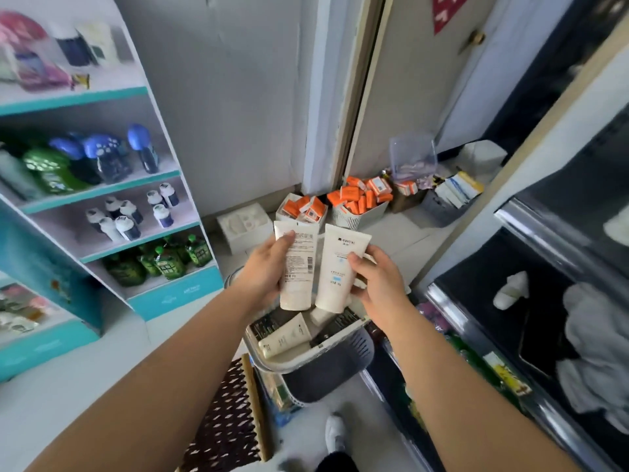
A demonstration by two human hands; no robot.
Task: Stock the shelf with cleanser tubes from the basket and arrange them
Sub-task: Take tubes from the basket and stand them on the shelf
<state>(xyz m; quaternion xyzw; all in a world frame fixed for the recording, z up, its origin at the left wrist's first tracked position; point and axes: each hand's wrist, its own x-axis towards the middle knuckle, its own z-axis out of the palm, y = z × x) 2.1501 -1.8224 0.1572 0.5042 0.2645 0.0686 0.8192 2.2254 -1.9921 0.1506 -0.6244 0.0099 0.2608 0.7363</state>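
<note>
L hand [269, 270] grips a white cleanser tube [296, 267]. Fingers are curled round its left edge from behind and the thumb is pressed on the front near the far, flat end. This tube shows its back label w/ small print and a barcode.

R hand [377, 284] grips a second white tube [338, 267] the same way from the right side, thumb on the front face and fingers wrapped behind. Its printed front faces up.

Both hands are clamped on their tubes, approx level. The 2 tubes sit side by side btwn the hands, just beside each other, wide ends pointing far. Can't tell if their edges touch.

They're held right above the basket [343, 361], grey w/ a pale rim, which sits near and low in the middle. Inside it a third tube [285, 335] lies tilted among dark packs.

The shelf [102, 190], teal-edged, stands at left, well apart from the hands. It carries blue-capped bottles, white bottles and green pouches.

Far on the floor are bins of orange boxes [360, 195]. A white shoe [335, 434] shows at the near edge.
</note>
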